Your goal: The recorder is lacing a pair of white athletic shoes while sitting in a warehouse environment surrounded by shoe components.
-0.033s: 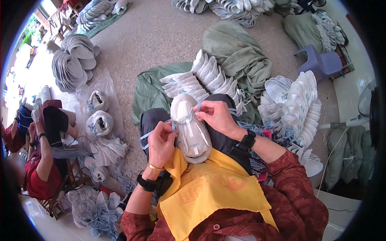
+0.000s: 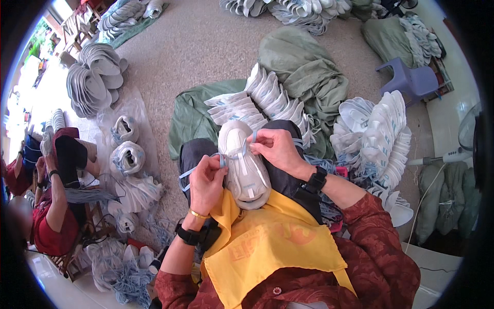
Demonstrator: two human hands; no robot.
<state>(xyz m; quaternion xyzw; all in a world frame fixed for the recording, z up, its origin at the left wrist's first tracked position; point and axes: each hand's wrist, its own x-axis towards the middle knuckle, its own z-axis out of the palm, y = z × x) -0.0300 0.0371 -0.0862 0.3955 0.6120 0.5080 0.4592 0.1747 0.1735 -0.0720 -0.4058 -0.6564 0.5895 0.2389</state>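
Observation:
An off-white sneaker (image 2: 249, 177) rests lengthwise on my lap, between my dark-trousered knees. A light blue shoelace (image 2: 241, 152) runs across its upper. My left hand (image 2: 207, 183) is closed at the shoe's left side, pinching one part of the lace, and a loose length trails left over my knee. On the other side, my right hand (image 2: 278, 150) pinches another part of it between thumb and fingers, just above the shoe. A yellow apron (image 2: 272, 247) covers my lap behind the shoe.
Stacked white shoe uppers (image 2: 275, 95) lie ahead on green sacks (image 2: 303, 67); more uppers (image 2: 383, 136) are piled at right. Laced pieces and bundled blue laces (image 2: 128, 283) sit at left. A co-worker in a red top (image 2: 54, 226) sits at far left. A purple stool (image 2: 406, 80) stands far right.

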